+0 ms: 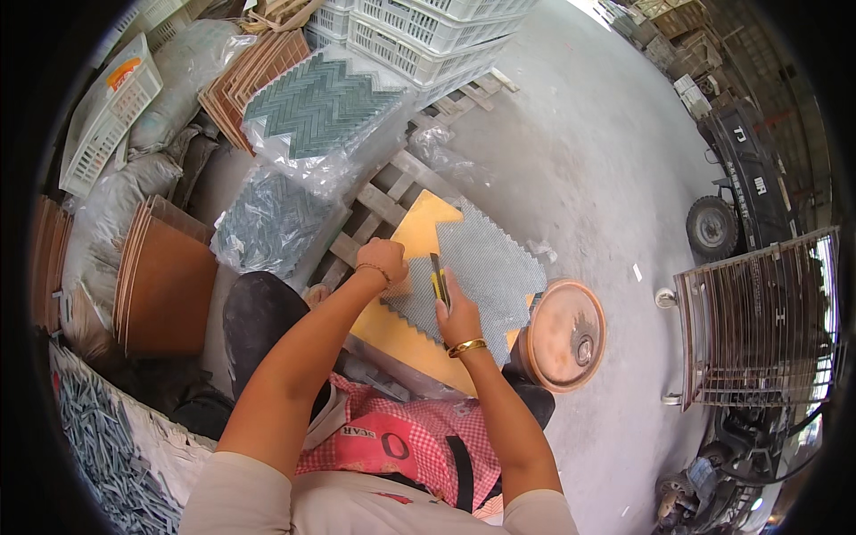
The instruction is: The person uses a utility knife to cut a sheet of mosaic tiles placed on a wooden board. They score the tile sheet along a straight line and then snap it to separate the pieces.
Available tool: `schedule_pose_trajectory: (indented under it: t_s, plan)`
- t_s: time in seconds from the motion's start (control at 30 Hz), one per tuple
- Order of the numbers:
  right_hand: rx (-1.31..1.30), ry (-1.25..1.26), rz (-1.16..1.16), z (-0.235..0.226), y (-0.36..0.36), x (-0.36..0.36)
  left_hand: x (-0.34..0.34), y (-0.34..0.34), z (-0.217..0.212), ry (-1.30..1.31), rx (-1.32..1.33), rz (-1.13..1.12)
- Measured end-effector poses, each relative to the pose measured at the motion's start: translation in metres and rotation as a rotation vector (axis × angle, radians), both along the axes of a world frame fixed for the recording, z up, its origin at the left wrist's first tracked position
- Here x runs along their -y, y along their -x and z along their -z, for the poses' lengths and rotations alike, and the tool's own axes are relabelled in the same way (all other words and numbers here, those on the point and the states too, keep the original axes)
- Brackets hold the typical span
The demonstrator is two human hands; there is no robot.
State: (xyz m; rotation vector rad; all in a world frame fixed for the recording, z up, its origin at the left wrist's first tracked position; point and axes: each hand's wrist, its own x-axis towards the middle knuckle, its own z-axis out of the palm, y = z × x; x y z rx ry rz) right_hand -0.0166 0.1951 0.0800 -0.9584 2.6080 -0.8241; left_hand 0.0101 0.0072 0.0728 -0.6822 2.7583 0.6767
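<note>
A grey mesh-backed mosaic sheet with zigzag edges lies on a yellow board across my lap. My left hand is closed and presses on the sheet's near left edge. My right hand grips a yellow and black utility knife, its tip pointing away from me onto the sheet, just right of my left hand. Both wrists wear bracelets.
A wooden pallet lies under the board. Bagged green herringbone mosaic sheets and white crates sit beyond. Brown boards stack at left, a round orange lid at right, a wire cage and vehicle farther right.
</note>
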Motion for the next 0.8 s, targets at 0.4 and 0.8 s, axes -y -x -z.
schedule_pose_trajectory:
  t_s: [0.4,0.8]
  plan:
    - [-0.105,-0.333,-0.274,-0.005,0.015,0.032,-0.001,-0.007,0.032,0.075,-0.307,-0.053]
    - [-0.078,-0.499,-0.250,-0.015,-0.004,0.025,-0.004,-0.010,0.047,0.065,-0.424,-0.068]
